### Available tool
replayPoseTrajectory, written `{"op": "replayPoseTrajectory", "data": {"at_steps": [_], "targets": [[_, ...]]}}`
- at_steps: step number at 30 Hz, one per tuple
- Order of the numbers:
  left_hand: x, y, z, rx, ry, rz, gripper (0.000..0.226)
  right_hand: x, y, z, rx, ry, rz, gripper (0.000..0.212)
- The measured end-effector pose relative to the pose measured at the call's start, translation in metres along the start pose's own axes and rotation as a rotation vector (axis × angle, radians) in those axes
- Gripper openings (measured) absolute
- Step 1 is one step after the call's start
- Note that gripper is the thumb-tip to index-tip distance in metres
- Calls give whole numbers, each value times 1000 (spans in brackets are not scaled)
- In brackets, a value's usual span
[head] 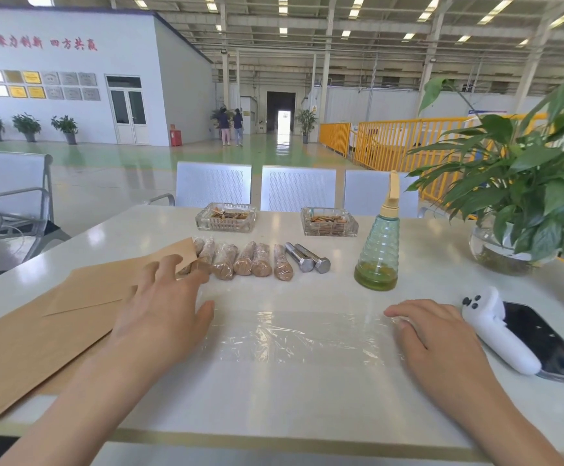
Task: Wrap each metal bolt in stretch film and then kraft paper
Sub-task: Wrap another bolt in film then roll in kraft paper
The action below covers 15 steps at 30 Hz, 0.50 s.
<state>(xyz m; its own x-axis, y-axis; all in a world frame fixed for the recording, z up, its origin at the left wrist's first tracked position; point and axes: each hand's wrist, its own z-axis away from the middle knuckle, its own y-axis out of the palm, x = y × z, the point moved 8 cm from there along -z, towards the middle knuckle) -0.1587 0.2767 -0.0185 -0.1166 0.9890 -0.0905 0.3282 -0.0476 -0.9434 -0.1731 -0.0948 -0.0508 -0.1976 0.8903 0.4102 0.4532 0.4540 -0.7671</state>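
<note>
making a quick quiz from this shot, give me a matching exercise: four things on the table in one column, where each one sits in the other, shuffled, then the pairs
Things
1. bare metal bolts
2. stretch film
3. kraft paper
4. spray bottle

Places
A. lying flat between the two hands
B. stacked at the table's left side, under the left hand
C. right end of the row of wrapped bolts
D. standing upright, right of the bolt row

Pairs: 1-C, 2-A, 3-B, 4-D
</note>
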Motion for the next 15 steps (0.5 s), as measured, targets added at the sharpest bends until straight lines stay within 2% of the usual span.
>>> {"op": "replayPoseTrajectory", "data": {"at_steps": [7,9,12,15], "targets": [[-1,1,5,11,14,-40,47,-3,1,0,16,39,-46,31],[8,-8,-3,-37,3,46,39,-5,2,-1,17,50,-57,29],[45,-22,-40,-108,-113,189,27,-7,5,-1,34,85,-74,28],[72,-5,-75,11,-182,171,35,-9,5,0,59,120,-119,28]]}}
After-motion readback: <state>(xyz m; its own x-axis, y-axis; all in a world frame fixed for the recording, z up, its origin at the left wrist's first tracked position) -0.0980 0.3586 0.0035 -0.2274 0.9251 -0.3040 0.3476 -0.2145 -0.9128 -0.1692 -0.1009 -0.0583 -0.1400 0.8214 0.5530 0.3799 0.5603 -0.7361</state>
